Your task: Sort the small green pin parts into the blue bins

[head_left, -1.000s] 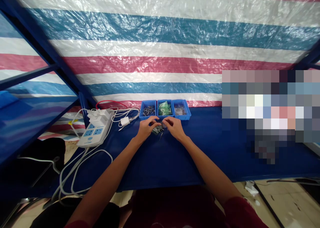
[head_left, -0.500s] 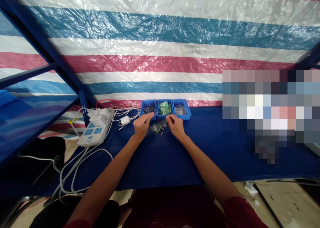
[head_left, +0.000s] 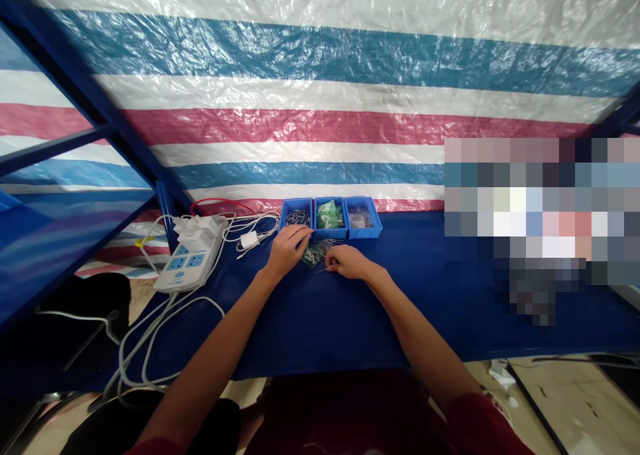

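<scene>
At the centre of the frame, the right hand (head_left: 347,262) has its thumb and fingers drawn into a pinch, apparently on the near end of a slim metal piece (head_left: 321,270), which sticks out toward the left just above the blue table (head_left: 325,335). Left of it, the left hand (head_left: 286,252) is held with its fingers close together and curved over, overlapping the lower edge of the left tray (head_left: 298,202); whether the fingertips pinch anything cannot be told. Between the hands lies a loose pile of small parts (head_left: 313,253), some pale and some on green backing, just below the middle tray (head_left: 331,233). The right tray (head_left: 364,234) completes the row of 3, and it holds clear or brownish material (too blurred to name). The likeliest trouble is the slim piece slipping or rolling: it is thin, and the pinch seems to catch only its end. The right hand is also so near the pile that a knuckle could scatter it, or a similar part could be taken up along with the piece. The left wrist or fingers, if lowered carelessly, could nudge the left tray and jostle the dark-and-silver pieces (head_left: 299,218) inside.
</scene>
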`<state>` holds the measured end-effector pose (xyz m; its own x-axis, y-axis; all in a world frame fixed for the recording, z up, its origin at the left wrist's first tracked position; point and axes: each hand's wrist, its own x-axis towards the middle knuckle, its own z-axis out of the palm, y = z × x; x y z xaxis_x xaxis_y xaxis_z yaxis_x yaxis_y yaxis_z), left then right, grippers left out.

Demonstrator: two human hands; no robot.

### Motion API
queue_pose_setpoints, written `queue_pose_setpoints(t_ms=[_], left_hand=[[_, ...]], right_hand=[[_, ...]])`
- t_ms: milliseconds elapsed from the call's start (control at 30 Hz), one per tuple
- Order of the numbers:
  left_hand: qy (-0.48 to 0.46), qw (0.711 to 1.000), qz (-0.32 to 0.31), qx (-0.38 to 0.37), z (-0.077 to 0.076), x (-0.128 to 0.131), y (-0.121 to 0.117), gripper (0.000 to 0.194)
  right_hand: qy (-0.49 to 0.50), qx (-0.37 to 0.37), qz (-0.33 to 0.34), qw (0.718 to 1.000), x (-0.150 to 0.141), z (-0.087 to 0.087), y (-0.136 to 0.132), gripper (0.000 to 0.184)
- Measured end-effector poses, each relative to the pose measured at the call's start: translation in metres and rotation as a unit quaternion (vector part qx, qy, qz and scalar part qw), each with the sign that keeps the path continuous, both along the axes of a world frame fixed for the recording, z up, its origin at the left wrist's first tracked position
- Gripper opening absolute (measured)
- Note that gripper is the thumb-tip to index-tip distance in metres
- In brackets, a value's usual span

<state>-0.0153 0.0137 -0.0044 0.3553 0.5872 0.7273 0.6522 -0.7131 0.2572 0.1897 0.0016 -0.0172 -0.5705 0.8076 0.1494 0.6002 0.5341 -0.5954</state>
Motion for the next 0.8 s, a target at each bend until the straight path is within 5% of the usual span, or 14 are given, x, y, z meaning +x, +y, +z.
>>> queue_pose_setpoints(t_ms=[233, 600, 800], left_hand=[[-0.001, 0.990, -0.093, -0.102, -0.009, 0.007, -0.004, 0.027], [-0.099, 0.985, -0.037, -0.133, -0.009, 0.008, -0.005, 0.028], [-0.204, 0.952, -0.058, -0.220, -0.004, 0.017, -0.010, 0.023]], right_hand=[[0.085, 0.069, -0.086, 0.990, -0.002, 0.004, 0.000, 0.008], [0.247, 0.089, -0.148, 0.953, -0.013, 0.004, -0.005, 0.014], [0.267, 0.088, -0.176, 0.944, -0.013, 0.006, -0.006, 0.022]])
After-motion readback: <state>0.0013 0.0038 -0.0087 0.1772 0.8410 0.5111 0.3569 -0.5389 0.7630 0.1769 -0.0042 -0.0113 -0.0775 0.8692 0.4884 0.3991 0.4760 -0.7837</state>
